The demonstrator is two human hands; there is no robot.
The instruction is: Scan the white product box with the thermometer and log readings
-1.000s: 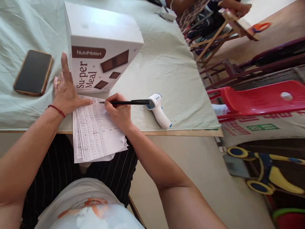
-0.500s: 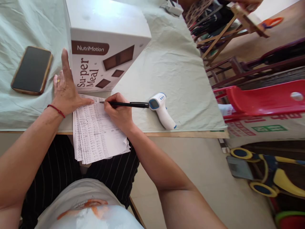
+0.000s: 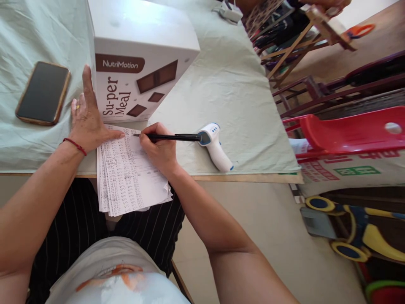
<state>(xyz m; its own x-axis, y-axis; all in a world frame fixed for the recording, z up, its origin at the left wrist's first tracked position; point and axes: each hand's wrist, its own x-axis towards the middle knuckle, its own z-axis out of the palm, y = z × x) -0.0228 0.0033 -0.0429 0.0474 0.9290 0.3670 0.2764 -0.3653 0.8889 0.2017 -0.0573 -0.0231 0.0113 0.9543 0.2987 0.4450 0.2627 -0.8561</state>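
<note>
A black pen (image 3: 177, 137) is pinched in my right hand (image 3: 160, 148), its tip at the upper part of a stack of handwritten sheets (image 3: 126, 177). The stack lies at the table's front edge, and its lower part juts out over my lap. My left hand (image 3: 87, 122) is spread, with the thumb resting on the top left of the sheets and the index finger along the side of a white NutriMotion box (image 3: 171, 55). The box stands just behind the papers.
Left of the box lies a phone (image 3: 43, 93). A white infrared thermometer (image 3: 217, 147) rests right of my right hand, under the pen's rear end. On the floor to the right are a red plastic chair (image 3: 351, 131) and a yellow-blue wheeled toy (image 3: 351, 228).
The pen and my right hand have shifted very slightly to the right over the sheet. My left hand holds its place on the papers.
</note>
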